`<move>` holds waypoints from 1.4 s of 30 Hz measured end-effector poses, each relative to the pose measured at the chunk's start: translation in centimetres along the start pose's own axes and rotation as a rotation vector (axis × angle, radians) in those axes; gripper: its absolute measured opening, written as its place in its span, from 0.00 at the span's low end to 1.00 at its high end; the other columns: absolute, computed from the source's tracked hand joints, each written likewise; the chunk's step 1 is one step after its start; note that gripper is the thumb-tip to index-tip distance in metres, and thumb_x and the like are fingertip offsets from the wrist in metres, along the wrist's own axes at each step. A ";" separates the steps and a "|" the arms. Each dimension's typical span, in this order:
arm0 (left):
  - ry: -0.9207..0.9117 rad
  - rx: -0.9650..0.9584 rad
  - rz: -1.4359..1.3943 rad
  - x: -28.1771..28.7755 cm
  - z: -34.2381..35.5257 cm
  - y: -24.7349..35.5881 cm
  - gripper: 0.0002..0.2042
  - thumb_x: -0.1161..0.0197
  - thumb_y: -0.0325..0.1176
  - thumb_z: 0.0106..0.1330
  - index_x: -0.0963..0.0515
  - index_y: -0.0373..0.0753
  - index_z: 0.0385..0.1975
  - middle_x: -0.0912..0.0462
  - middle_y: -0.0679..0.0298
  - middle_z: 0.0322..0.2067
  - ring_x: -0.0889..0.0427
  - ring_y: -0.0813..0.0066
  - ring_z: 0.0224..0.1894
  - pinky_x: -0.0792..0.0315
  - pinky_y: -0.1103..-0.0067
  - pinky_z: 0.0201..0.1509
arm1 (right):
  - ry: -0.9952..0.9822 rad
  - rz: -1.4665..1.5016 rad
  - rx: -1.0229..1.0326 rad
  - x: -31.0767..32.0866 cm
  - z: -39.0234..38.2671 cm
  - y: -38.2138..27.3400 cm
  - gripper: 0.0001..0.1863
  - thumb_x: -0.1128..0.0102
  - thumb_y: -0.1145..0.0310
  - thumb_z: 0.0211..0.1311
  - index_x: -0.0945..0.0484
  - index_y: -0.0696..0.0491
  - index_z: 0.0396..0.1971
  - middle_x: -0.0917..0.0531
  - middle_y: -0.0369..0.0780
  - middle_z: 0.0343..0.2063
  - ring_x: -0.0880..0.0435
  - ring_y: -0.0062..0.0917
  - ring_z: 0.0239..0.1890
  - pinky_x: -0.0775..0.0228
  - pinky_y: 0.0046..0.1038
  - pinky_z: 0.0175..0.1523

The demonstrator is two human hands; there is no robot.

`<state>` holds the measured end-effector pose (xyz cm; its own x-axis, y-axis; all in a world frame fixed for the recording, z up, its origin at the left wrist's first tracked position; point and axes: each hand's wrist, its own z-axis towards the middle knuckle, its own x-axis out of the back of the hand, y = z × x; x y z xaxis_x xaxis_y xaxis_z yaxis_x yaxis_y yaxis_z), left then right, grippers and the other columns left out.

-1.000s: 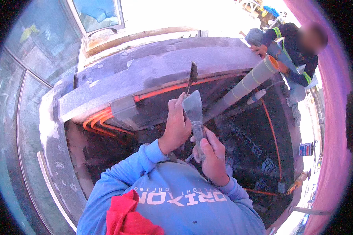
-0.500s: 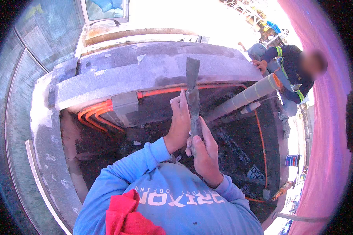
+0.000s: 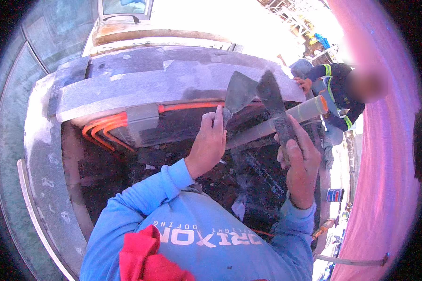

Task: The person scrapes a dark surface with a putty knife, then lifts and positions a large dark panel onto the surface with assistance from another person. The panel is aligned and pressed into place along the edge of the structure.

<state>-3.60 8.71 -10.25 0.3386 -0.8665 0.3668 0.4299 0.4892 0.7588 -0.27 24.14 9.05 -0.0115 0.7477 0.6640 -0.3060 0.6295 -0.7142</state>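
Note:
My left hand (image 3: 210,144) is closed round the handle of a wide, dark grey putty knife (image 3: 240,92), its index finger stretched up along the tool. In my right hand (image 3: 302,171) is a second, narrower putty knife (image 3: 270,91), gripped by its long handle with the blade up. Both blades stand raised side by side, their edges close together; I cannot tell whether they touch. Beyond them runs the grey coated wall (image 3: 192,77) that borders a dark pit. The left knife's handle is mostly hidden by my fingers.
A grey pipe (image 3: 297,112) with an orange mouth slants up behind my right hand. Orange conduits (image 3: 110,126) run along the far wall by a grey box (image 3: 143,118). Another person (image 3: 337,89) leans at the far right corner. A bucket (image 3: 334,195) stands right, glass panels (image 3: 14,117) left.
My hands have moved apart, the right one out to the right. The putty knives, overlapped before, are now separated, and the left blade has turned its broad face into view.

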 end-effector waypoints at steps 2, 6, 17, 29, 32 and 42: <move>-0.003 -0.069 0.091 -0.1 0.0 -0.4 0.35 0.41 0.21 0.61 0.49 0.21 0.67 0.36 0.41 0.51 0.31 0.45 0.52 0.31 0.64 0.58 | 0.001 -0.147 0.099 0.8 0.8 -0.9 0.24 0.53 0.68 0.69 0.28 0.59 0.62 0.21 0.37 0.32 0.29 0.15 0.24 0.37 0.19 0.28; 0.009 -0.037 0.077 0.4 -0.1 -0.2 0.34 0.40 0.23 0.62 0.47 0.22 0.67 0.34 0.41 0.50 0.31 0.45 0.52 0.31 0.64 0.58 | 0.076 -0.282 0.183 2.0 1.4 -1.4 0.22 0.51 0.67 0.70 0.26 0.59 0.60 0.20 0.38 0.33 0.27 0.17 0.25 0.33 0.22 0.31; -0.403 0.440 -0.881 6.3 0.3 0.3 0.25 0.42 0.42 0.70 0.30 0.31 0.60 0.19 0.60 0.43 0.22 0.75 0.37 0.27 0.78 0.41 | 0.131 0.295 0.045 1.6 0.2 8.7 0.33 0.45 0.44 0.69 0.27 0.58 0.61 0.17 0.36 0.36 0.28 0.14 0.24 0.36 0.19 0.27; -0.688 0.464 -0.956 8.2 2.9 -0.5 0.20 0.38 0.43 0.67 0.19 0.27 0.44 0.18 0.61 0.28 0.26 0.80 0.18 0.32 0.83 0.23 | -0.216 0.060 0.517 6.1 4.4 14.6 0.25 0.29 0.71 0.51 0.18 0.50 0.53 0.20 0.40 0.43 0.21 0.34 0.50 0.31 0.34 0.57; -0.648 0.424 -0.853 7.7 2.7 -0.3 0.19 0.37 0.45 0.67 0.18 0.29 0.38 0.19 0.64 0.26 0.28 0.82 0.17 0.34 0.83 0.23 | -0.187 0.044 0.454 5.0 3.3 16.1 0.25 0.29 0.70 0.51 0.18 0.50 0.53 0.21 0.40 0.43 0.22 0.34 0.50 0.31 0.33 0.57; -0.448 0.605 -1.059 3.0 -0.8 1.0 0.22 0.43 0.48 0.71 0.22 0.30 0.43 0.21 0.63 0.25 0.29 0.82 0.16 0.36 0.85 0.18 | 0.095 0.410 0.027 4.2 1.0 19.7 0.23 0.41 0.64 0.69 0.25 0.53 0.61 0.20 0.34 0.34 0.21 0.23 0.34 0.26 0.26 0.41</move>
<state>-1.50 6.71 -8.81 -0.2890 -0.8168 -0.4993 -0.1692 -0.4698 0.8664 -7.31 39.48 -1.96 -0.0499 0.9521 0.3015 -0.3194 0.2708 -0.9081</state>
